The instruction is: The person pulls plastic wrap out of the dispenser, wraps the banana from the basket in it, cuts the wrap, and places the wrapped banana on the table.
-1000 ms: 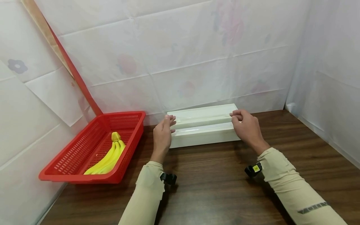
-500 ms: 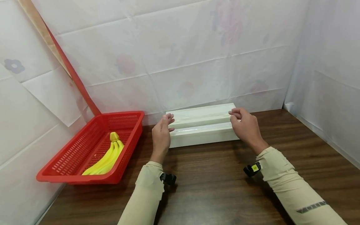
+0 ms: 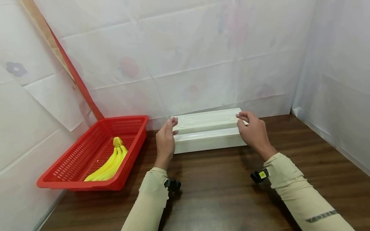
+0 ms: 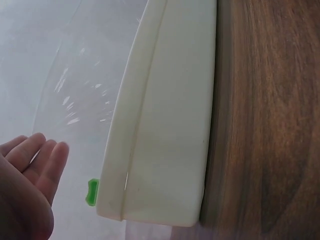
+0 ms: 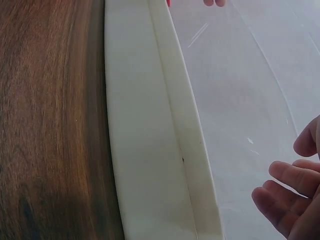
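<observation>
A long white cling film dispenser (image 3: pixel 209 142) lies on the dark wood table, with a small green slider (image 4: pixel 92 192) at its left end. Clear cling film (image 4: pixel 80 95) stretches above its back part, showing wrinkles and shiny glints. The left hand (image 3: pixel 165 139) pinches the film near the dispenser's left end; its fingertips meet the film's edge in the left wrist view. Across at the right end, the right hand (image 3: pixel 253 131) pinches the film too, its thumb and fingers bent close together. The film's free edge runs between the two hands.
A red plastic basket (image 3: pixel 138 149) stands on the left, holding a bunch of yellow bananas (image 3: pixel 111 162). White patterned sheeting (image 3: pixel 190 57) covers the walls behind and at both sides. The brown wood table (image 3: pixel 214 192) extends in front of the dispenser.
The head view has shifted slightly. Both hands keep nearly the same place over the dispenser's ends, while the glints on the film have changed.
</observation>
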`<state>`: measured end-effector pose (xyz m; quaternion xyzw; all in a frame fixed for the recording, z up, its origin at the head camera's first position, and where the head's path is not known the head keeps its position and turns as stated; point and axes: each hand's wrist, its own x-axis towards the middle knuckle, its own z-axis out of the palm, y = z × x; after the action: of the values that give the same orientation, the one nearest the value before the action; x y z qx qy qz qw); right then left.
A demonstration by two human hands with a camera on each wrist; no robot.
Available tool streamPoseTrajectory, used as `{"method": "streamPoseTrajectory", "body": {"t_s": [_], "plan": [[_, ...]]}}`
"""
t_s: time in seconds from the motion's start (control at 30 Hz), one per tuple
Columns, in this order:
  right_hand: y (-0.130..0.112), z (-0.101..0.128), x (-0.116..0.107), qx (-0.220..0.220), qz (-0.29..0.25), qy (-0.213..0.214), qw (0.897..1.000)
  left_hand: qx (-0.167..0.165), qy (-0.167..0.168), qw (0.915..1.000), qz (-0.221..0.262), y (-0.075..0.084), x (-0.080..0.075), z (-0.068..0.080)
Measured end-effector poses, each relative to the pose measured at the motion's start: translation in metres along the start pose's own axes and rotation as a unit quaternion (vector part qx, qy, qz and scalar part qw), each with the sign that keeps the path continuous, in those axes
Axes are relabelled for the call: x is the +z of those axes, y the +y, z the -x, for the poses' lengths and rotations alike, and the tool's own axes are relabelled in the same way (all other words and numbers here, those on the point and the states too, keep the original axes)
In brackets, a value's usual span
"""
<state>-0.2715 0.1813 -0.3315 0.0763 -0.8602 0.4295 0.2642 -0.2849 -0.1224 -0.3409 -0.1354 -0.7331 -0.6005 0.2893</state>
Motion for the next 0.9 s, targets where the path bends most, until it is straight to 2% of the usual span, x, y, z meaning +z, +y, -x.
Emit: {"method": "streamPoseTrajectory", "body": {"t_s": [0.07,0.3,0.43,0.57,0.8,0.9], "plan": [[0.001,0.002,0.0,-0.002,0.001,0.003,1.0,0.004,0.002,0.9999,0.011,-0.001,0.001,0.001],[0.0,0.004,0.0,-0.011,0.002,0.018,1.0,0.019,-0.003,0.9997,0.016,0.038,0.0,0.012],[-0.002,0.002,0.001,-0.016,0.0,0.025,1.0,0.029,-0.005,0.9994,0.018,0.039,-0.001,0.012],[-0.002,0.002,0.001,-0.018,-0.001,0.032,0.999,0.036,-0.006,0.9991,0.02,0.038,-0.002,0.011],[-0.004,0.0,0.001,-0.022,0.001,0.037,0.999,0.041,0.004,0.9987,0.03,0.006,0.001,0.002],[-0.005,0.0,0.001,-0.025,0.0,0.038,0.999,0.042,0.009,0.9986,0.03,0.002,0.001,0.001]]}}
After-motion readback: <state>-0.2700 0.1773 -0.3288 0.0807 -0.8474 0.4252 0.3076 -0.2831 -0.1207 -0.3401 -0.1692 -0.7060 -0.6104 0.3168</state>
